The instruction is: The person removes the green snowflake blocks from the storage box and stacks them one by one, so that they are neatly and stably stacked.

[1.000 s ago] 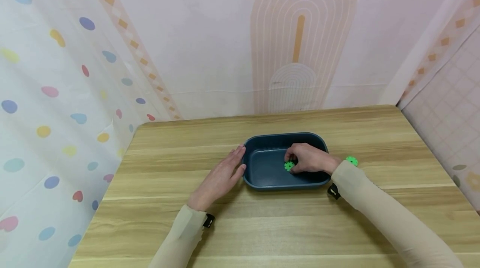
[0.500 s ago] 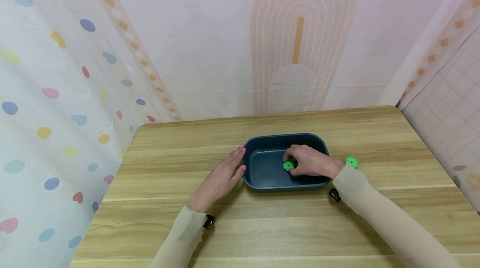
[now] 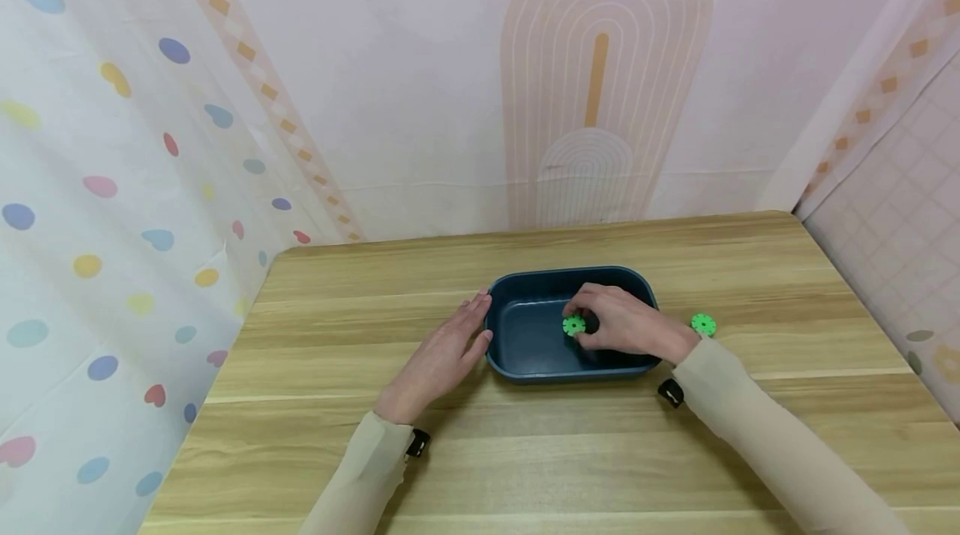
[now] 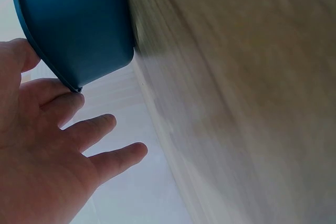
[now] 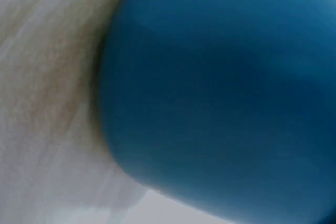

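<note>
A dark blue oblong bin [image 3: 525, 339] with rounded corners stands on the table. My right hand [image 3: 618, 322] reaches in over its right side, thumb and index finger pinching a small green notched interlocking disc [image 3: 573, 326]. In the right wrist view the bin's outer wall [image 5: 220, 98] fills most of the picture and hides the hand. My left hand [image 3: 438, 352] touches the bin's left end with its fingers extended. The left wrist view has the left thumb and index fingertip at the bin's rim [image 4: 39, 51], the other fingers spread below.
A second green notched disc [image 3: 703, 324] lies flat on the wooden table [image 3: 360, 302], right of the bin and close to the right sleeve [image 3: 750, 393]. Behind the table hangs a patterned curtain [image 3: 405, 102], with a dotted one [image 3: 135, 285] at the left.
My right hand has shifted slightly left and up within the bin, carrying the green disc along. The disc on the table shows more fully beside the wrist. My left hand stays put.
</note>
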`<state>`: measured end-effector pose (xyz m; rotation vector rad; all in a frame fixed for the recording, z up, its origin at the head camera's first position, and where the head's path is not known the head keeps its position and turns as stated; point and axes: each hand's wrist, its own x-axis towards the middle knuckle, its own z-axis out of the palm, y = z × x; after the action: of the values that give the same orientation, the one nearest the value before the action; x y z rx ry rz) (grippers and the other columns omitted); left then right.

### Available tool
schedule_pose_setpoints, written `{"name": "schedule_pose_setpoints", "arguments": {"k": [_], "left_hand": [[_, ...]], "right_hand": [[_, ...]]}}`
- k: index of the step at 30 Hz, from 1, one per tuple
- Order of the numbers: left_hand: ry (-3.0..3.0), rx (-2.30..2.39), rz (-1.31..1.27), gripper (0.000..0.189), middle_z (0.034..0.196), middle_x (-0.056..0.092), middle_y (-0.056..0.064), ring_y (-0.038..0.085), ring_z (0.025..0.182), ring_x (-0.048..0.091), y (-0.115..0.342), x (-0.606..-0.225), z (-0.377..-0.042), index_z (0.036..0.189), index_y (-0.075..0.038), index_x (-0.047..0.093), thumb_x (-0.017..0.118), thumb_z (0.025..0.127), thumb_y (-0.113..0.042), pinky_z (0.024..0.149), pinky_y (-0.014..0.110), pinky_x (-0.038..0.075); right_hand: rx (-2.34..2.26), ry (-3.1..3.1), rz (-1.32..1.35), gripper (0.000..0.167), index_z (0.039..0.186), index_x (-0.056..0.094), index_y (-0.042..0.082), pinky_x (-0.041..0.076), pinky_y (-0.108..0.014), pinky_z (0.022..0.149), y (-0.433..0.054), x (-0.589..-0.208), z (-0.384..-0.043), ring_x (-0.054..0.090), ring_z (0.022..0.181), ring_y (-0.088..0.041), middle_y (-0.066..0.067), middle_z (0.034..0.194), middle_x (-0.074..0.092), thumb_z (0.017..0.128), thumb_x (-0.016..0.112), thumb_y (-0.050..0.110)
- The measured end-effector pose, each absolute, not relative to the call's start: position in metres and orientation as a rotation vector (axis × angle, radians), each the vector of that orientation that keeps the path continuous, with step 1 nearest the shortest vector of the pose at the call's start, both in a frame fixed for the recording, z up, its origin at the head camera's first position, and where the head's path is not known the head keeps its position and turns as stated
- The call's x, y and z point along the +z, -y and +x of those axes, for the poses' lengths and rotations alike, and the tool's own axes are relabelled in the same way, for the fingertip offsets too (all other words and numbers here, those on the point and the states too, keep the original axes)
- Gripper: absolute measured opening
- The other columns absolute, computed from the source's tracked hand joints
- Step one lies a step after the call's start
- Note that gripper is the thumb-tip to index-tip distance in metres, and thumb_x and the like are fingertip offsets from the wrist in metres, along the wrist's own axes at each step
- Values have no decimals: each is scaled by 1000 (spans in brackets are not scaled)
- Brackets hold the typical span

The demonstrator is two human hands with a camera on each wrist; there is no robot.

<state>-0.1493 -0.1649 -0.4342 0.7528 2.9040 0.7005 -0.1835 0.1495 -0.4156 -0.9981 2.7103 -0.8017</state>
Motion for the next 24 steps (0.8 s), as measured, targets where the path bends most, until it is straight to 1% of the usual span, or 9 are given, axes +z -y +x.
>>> {"name": "schedule_pose_setpoints", "arguments": {"k": [9,17,24], "left_hand": [[-2908,707,754,58,169,25,8,33,154,29,165,-435,-149,162,-5,31,44,113,-33,123,49,28],[-2912,701,747,59,169,25,8,33,154,29,165,-435,-149,162,-5,31,45,113,-33,123,50,28],[-2909,697,748,59,170,25,8,33,154,28,165,-434,-149,162,-6,31,43,113,-35,123,49,27]], "right_hand": [[-849,-2758,-976,26,117,75,13,53,-38,88,-153,-408,-174,59,98,-16,2,114,63,92,76,20],[-908,-2783,-981,27,116,75,11,53,-39,86,-158,-405,-169,60,101,-19,2,112,64,90,78,17],[-941,-2813,-967,26,115,75,12,54,-37,84,-163,-401,-166,59,98,-15,5,110,63,90,78,18]]}}
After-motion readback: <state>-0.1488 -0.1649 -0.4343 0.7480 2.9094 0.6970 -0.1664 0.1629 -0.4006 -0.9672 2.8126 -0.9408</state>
